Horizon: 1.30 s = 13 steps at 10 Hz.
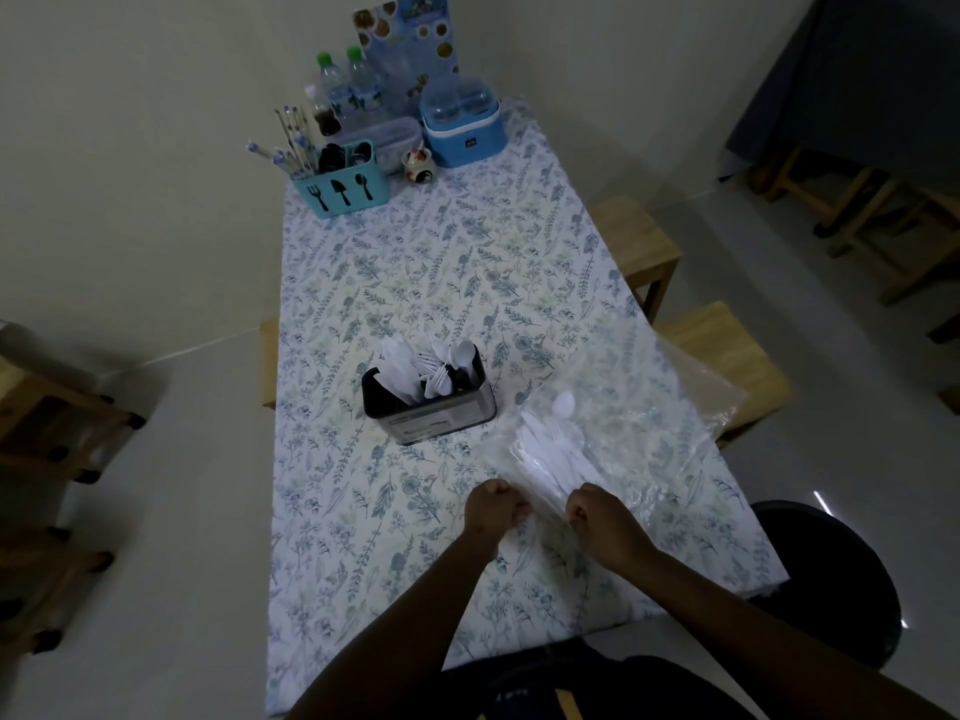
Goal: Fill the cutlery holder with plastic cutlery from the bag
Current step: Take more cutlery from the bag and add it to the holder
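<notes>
Pinching clear bag [675, 407] edge with curled left hand [492, 509], right hand [600, 517]; plastic cutlery [556, 454] at 12 o'clock; fingertips hidden.

Far end of a leaf-printed table, with stools around it

A long table under a white cloth printed with blue-green leaves [467, 262] runs toward twelve o'clock. At its far end, near eleven o'clock, stands a teal plastic caddy with black fork, knife and spoon silhouettes [345, 192], patterned sticks and dark spoons poking out. Behind it are two clear water bottles with green caps [345, 93] and a small dark sauce bottle [326, 119]. A laminated blue menu card [410, 39] stands at twelve. A blue-and-white tub with a clear domed lid [462, 132] sits at one o'clock, with a small painted ceramic jar [418, 166] just beside it. Light wooden stools [639, 241] flank the table at three o'clock, and a dark round seat [831, 579] sits at four.
</notes>
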### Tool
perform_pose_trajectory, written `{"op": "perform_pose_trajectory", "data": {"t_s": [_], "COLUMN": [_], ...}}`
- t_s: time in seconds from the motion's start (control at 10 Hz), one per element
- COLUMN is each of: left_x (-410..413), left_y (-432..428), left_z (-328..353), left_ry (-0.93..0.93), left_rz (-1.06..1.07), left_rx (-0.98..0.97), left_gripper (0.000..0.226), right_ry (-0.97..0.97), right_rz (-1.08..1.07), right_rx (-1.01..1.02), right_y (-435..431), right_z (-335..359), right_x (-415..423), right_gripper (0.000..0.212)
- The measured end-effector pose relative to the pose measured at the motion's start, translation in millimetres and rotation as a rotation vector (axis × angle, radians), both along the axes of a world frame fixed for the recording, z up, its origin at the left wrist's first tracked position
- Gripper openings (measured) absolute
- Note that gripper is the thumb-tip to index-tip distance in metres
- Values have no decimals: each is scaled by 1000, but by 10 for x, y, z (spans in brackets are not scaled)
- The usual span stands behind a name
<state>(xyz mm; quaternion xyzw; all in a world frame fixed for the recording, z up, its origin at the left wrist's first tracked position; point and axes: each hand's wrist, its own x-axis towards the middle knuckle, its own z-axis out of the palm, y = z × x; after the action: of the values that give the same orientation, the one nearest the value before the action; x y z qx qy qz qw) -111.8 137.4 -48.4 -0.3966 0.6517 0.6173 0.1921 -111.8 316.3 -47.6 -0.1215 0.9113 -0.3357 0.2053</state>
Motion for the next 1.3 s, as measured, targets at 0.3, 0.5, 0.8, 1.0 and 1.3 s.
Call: {"op": "perform_pose_trajectory", "data": {"t_s": [0.3, 0.5, 0.8, 1.0, 1.3], "left_x": [-78, -56, 36, 249, 49], "left_y": [-79, -193, -356, -472, -158], "left_z": [92, 62, 138, 38, -238], "left_ry": [-4, 4, 127, 437, 958], "left_rz": [-112, -341, -573, -791, -1246], "left_rx": [-65, -257, -573, -786, -709], "left_gripper": [21, 10, 17, 24, 48], "right_ry": [229, 249, 335, 316, 356], "right_rz": [-134, -273, -383, -357, -343], "right_rx": [49, 99, 152, 166, 163], "right_y": [-63, -92, -112, -161, -189], "right_z": [422, 622, 736, 676, 607], "right_x": [122, 187, 246, 331, 390], "right_gripper": [17, 13, 11, 15, 14]}}
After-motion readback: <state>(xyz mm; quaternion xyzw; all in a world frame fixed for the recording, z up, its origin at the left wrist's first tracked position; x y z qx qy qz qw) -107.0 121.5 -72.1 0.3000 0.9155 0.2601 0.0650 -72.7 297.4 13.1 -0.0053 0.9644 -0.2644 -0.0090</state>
